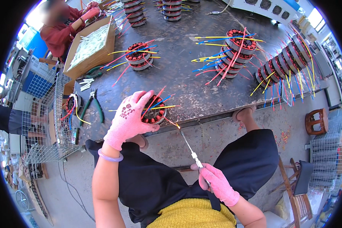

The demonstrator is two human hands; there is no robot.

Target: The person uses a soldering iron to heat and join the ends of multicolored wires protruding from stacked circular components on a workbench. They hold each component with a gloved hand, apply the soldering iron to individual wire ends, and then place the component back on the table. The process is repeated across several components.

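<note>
My left hand [126, 119], in a pink glove, is closed around a motor stator [155, 116] at the table's near edge. Red, blue and yellow wires stick out of its red-wound ring. One red wire [171, 122] points down to the right, off the table. My right hand [218, 183], also gloved in pink, grips a slim wand-like tool [194, 155] with a white collar. An orange glow shows where the tool's tip meets the end of that wire; whether it is flame or hot metal I cannot tell.
Green-handled pliers [97, 110] and short white sleeves [86, 84] lie left. Stators stand in stacks [237, 57], one leaning stack [285, 62] at right. A cardboard box [111, 40] of white tubes borders a co-worker [60, 32]. A wire basket [45, 114] hangs beside the table.
</note>
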